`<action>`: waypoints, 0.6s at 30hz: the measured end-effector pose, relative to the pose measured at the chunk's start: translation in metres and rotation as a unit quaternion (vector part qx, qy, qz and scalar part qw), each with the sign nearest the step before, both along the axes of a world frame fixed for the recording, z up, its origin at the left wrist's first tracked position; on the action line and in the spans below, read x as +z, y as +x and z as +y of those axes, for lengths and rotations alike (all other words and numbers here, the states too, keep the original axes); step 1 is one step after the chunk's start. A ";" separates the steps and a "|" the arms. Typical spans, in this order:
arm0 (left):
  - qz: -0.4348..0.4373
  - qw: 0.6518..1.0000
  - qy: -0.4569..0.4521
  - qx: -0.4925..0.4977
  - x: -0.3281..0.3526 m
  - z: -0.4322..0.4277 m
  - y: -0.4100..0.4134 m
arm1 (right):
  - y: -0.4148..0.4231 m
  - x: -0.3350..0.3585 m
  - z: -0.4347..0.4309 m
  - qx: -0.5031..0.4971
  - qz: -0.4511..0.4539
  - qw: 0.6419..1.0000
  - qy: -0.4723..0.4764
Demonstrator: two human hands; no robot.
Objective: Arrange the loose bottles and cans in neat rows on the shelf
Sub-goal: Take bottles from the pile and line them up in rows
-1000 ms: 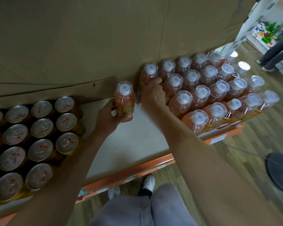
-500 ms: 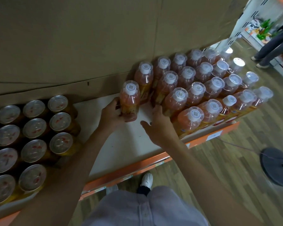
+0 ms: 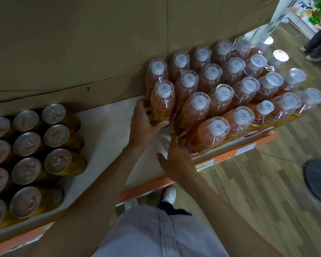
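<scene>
Head camera looks down on the shelf [image 3: 104, 130]. I see the left hand [image 3: 146, 125] wrapped round the lower part of one bottle [image 3: 162, 102], thumb across its near side and fingers on its left. That bottle stands at the left end of the block of bottles [image 3: 246, 88], just in front of the far-left one and close against its neighbours; I cannot tell if it is fully set down. The right hand [image 3: 176, 156] is spread and holds nothing, its fingertips at the feet of the near-left bottles. The cans [image 3: 57, 135] sit well apart on the left, already in rows. My worry is the bottles' shape: tall, narrow and top-heavy, and several look to be leaning. If I let the left hand push high or at a slant, the held bottle could tip into the next one and knock a row over towards the right. A firm nudge from the right hand could do the same to the near row, which stands right by the shelf's front lip above the floor [image 3: 258, 191]. The left edge of the block is also ragged, so a bottle let go without support beside it may wobble.
</scene>
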State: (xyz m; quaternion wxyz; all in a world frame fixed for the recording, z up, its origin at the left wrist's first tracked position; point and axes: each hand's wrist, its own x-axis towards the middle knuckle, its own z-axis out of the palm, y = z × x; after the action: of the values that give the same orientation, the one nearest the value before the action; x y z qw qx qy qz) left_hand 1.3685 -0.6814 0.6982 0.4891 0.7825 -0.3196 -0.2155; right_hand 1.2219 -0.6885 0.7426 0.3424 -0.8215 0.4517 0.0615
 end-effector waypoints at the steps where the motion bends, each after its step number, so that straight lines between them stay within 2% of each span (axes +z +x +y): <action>1: -0.003 1.000 -0.006 0.009 0.001 -0.002 0.000 | 0.000 0.000 0.000 0.002 -0.002 1.000 0.007; 7: 0.020 0.999 0.021 -0.044 0.008 -0.009 0.013 | 0.003 -0.007 -0.006 0.033 0.009 0.999 -0.007; 12: 0.025 0.999 0.016 -0.041 0.007 -0.011 0.012 | 0.003 -0.005 -0.006 0.091 0.040 0.995 -0.023; 18: 0.038 0.999 0.027 -0.022 0.009 -0.010 0.008 | -0.003 -0.009 -0.012 0.107 0.033 0.994 -0.016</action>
State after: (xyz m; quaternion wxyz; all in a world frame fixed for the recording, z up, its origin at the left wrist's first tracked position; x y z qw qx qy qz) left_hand 1.3762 -0.6914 0.7070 0.4748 0.7792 -0.3123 -0.2642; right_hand 1.2187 -0.7001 0.7339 0.3059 -0.8680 0.3730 0.1177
